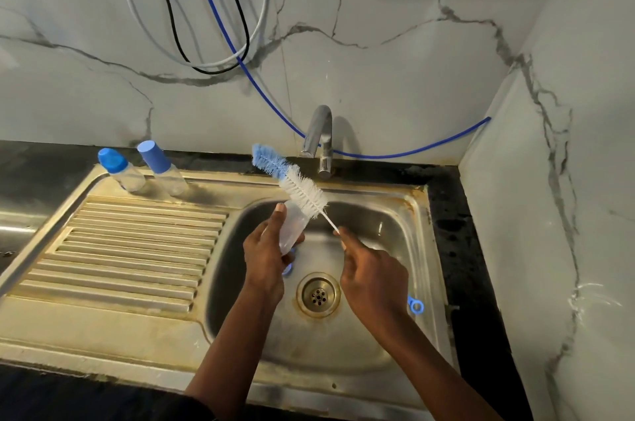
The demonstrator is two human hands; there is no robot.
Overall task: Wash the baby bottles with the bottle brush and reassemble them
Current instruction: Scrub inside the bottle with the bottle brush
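We read no writing anywhere; our left hand (266, 248) gripped the open bottle (292, 226), our right hand (372, 278) pinching the bottle brush (292, 181) just above it.

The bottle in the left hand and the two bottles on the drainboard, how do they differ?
The held bottle is uncapped and tilted over the sink basin in the left hand; the two standing bottles wear blue caps and rest upright, untouched. All have clear bodies.

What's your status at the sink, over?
Left hand grips open bottle. Right hand holds brush, bristles outside the bottle. Two capped bottles wait. Nothing blocking.
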